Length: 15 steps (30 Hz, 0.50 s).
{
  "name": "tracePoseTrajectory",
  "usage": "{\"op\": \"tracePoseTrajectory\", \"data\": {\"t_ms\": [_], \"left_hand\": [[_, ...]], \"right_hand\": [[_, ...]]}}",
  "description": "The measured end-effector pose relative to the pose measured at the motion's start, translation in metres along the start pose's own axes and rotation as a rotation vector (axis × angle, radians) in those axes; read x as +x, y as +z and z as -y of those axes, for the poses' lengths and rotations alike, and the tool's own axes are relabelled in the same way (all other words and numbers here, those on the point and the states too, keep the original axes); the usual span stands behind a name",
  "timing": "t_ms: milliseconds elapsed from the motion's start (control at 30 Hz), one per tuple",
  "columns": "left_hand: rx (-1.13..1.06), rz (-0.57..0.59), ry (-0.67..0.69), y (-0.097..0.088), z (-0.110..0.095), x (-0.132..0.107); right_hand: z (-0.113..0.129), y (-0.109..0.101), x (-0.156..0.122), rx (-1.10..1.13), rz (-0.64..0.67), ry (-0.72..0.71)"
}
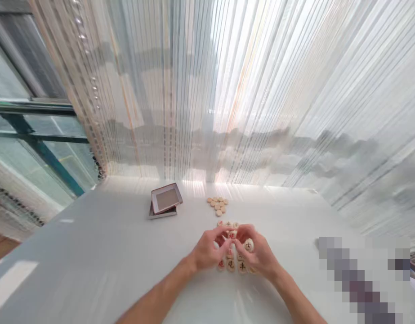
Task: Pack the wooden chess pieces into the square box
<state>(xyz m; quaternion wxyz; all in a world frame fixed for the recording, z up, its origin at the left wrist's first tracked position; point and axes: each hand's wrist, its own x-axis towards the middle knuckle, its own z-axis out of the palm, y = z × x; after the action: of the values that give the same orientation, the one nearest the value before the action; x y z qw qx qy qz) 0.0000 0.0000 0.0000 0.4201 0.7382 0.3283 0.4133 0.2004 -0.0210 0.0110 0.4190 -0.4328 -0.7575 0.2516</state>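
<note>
Curtains back the white surface; left hand and right hand meet, fingers curled, jointly pinching one wooden disc.

Of the person, two arms show, from partway up the forearm to the fingertips. The left forearm is bare along all of its visible length, slim, and narrows evenly toward the wrist. The right forearm is bare as well and of the same slender build. The left hand is bare, with long, thin fingers and rounded knuckles. The right hand is bare too, its back smooth and broad. Daylight brightens the upper sides of both arms. The fingernails are too small to make out.
</note>
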Motion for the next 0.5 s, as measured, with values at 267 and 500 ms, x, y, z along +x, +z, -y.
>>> {"op": "tracePoseTrajectory", "data": {"t_ms": [267, 500], "left_hand": [[-0.02, -0.016, -0.055, 0.001, -0.003, 0.002], [-0.081, -0.08, -0.128, -0.004, -0.006, 0.006]], "right_hand": [[0.006, -0.001, 0.002, -0.009, 0.037, -0.016], [0.009, -0.001, 0.001, -0.011, 0.053, -0.015]]}}
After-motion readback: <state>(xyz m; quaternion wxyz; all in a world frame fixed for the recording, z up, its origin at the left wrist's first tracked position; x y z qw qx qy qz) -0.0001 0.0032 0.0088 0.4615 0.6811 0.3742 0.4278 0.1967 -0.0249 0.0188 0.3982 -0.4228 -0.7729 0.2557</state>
